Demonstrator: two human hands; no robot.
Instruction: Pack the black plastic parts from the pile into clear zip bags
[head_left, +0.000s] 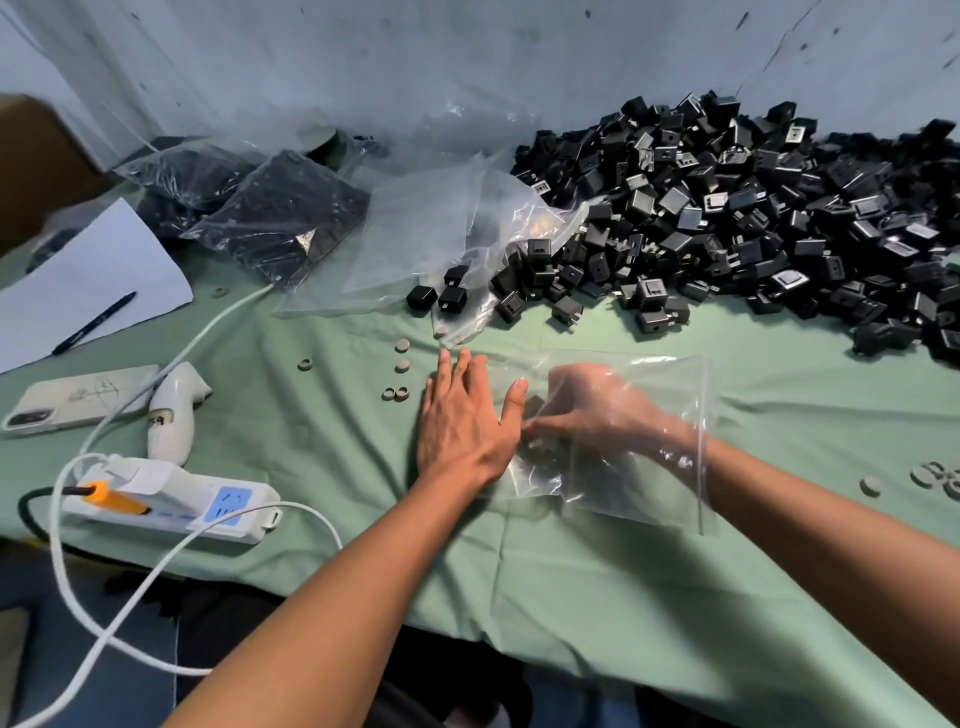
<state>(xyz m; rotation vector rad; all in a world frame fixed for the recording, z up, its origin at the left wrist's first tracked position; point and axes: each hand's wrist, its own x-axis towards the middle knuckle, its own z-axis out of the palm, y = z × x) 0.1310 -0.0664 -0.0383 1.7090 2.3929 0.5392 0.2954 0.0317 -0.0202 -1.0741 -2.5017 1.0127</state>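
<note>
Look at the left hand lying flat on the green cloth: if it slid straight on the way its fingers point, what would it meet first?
Probably the clear zip bag lying just beyond the left hand's fingertips, then the loose black plastic parts behind it; depth is hard to judge.

Packing workshop: heaped black parts (727, 208), bagged stock (280, 218), cloth-covered bench (571, 571).
</note>
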